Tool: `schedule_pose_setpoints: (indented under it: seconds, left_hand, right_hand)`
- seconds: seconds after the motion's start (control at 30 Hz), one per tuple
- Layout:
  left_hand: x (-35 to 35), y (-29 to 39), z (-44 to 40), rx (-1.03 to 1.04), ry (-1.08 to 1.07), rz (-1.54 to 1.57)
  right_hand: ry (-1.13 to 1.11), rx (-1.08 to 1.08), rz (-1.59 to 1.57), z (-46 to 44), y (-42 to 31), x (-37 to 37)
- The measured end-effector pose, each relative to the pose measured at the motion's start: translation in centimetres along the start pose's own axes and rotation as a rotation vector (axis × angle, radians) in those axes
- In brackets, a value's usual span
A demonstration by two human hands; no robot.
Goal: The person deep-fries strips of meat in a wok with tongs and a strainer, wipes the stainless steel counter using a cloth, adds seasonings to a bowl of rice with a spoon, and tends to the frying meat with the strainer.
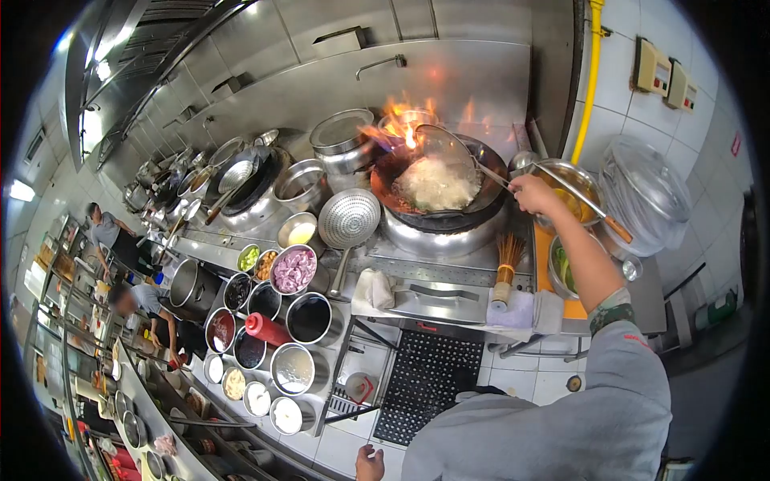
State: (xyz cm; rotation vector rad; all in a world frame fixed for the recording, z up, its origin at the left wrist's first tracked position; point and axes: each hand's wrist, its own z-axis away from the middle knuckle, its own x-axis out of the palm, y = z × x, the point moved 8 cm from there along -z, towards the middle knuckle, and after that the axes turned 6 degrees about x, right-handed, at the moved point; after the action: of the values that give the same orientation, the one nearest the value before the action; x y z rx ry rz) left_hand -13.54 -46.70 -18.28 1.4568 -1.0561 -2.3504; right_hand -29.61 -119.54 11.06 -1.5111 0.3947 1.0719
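Observation:
My right hand (pixel 533 195) grips the handle of a round wire-mesh strainer (pixel 446 143), which is tilted over the wok (pixel 487 200) on the right-hand burner. Pale, foaming food (pixel 437 184) bubbles in the wok, and flames (pixel 409 120) rise at its back left. Low at the bottom edge, my left hand (pixel 370 463) hangs beside my body with its fingers curled and nothing visible in them. Left of the wok, a perforated metal skimmer (pixel 350 218) rests with its handle toward me. A bamboo brush (pixel 508 264) stands at the stove's front edge.
Several pots of ingredients, including sliced onions (pixel 294 269), and a red squeeze bottle (pixel 267 329) stand at left. A metal bowl (pixel 571 178) with a ladle across it is at right, near a plastic-wrapped stack (pixel 648 188). Two co-workers (pixel 112 232) are far left.

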Motion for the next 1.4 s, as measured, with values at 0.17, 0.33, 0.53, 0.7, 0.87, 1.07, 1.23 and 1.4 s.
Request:
schedule_pose_setpoints:
  seconds: [0.17,0.33,0.53,0.7,0.87,1.07,1.23,1.4]
  left_hand:
    - [-0.7,1.4,0.5,-0.037,0.020,-0.031]
    - [-0.2,0.2,0.6,-0.028,0.027,-0.012]
    - [-0.9,0.1,1.1,-0.024,0.065,-0.029]
    - [-0.4,0.8,0.6,0.031,0.024,-0.020]
    - [-0.2,2.2,-0.7,0.121,-0.007,-0.032]
    - [-1.9,-1.6,2.2,-0.052,0.117,-0.040]
    - [0.6,-2.9,3.1,-0.117,0.004,0.002]
    - [1.0,-0.5,0.2,0.063,0.025,-0.005]
  right_hand:
    - [0.136,-0.114,0.037,0.5,-0.1,-2.8]
    - [-0.013,0.008,0.060,2.8,-0.3,-2.7]
    - [0.192,-0.162,0.060,2.3,1.2,-4.7]
    - [0.105,-0.188,0.038,2.8,-1.1,-3.3]
    - [0.291,-0.354,0.170,-0.8,-1.3,0.6]
    - [0.295,-0.166,0.243,1.2,2.0,-4.5]
    - [0.260,-0.069,0.078,3.1,0.1,-4.9]
    - [0.072,0.119,-0.070,1.1,2.0,-1.0]
